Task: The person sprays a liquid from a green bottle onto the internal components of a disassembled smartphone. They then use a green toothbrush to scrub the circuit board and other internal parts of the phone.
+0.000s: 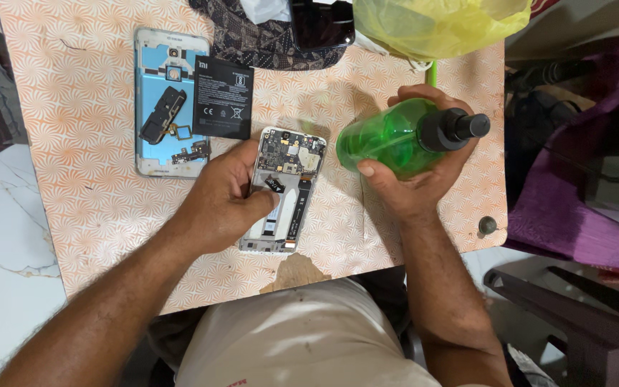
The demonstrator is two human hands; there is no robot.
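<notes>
An opened phone frame [289, 172] with its circuit board and ribbon cable bare lies on the orange-patterned table [87, 201]. My left hand [225, 197] rests on the frame's left side, thumb pressed on its middle. My right hand [417, 175] holds a green translucent bottle [388, 137] with a black pump cap [456, 127], tipped on its side just right of the phone.
A blue phone back cover [166, 107] with loose black parts lies at upper left, a black flat battery [223, 98] beside it. A dark patterned cloth [259, 39], a black phone [322, 25] and a yellow plastic bag [438, 21] sit along the far edge. Purple fabric [582, 186] lies to the right.
</notes>
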